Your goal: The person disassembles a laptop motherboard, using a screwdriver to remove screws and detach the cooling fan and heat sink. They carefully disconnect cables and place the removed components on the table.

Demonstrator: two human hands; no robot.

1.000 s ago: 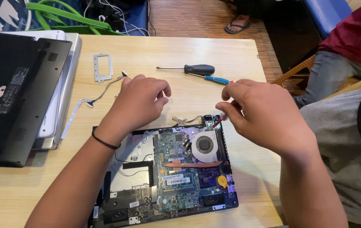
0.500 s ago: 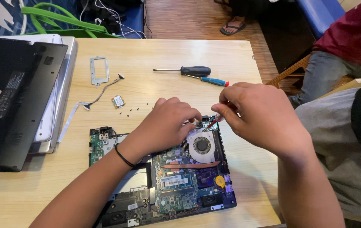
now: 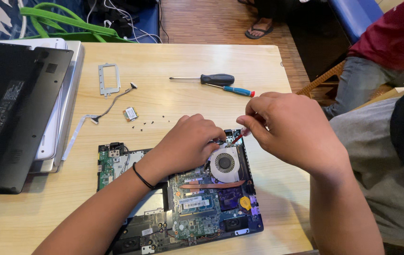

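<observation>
An opened laptop base with its green circuit board (image 3: 190, 208) lies on the wooden table (image 3: 164, 56). My left hand (image 3: 185, 144) rests on the board beside the round cooling fan (image 3: 224, 163), fingers curled down near the fan's top edge. My right hand (image 3: 289, 130) pinches a small red-tipped screwdriver (image 3: 238, 137), whose tip points at the board's top right corner next to the fan. Whether my left hand holds anything is hidden under its fingers.
Two screwdrivers (image 3: 221, 81) lie behind my hands. Several tiny screws (image 3: 147, 123), a small chip card (image 3: 130, 113), a ribbon cable (image 3: 112, 104) and a metal bracket (image 3: 108, 78) lie at the left. Black laptop covers (image 3: 13, 113) are stacked at far left. A seated person (image 3: 391, 52) is at right.
My left hand slid from the bare table down onto the board beside the fan. The small chip card and screws it covered are now in sight. My right hand stays at the fan's corner.
</observation>
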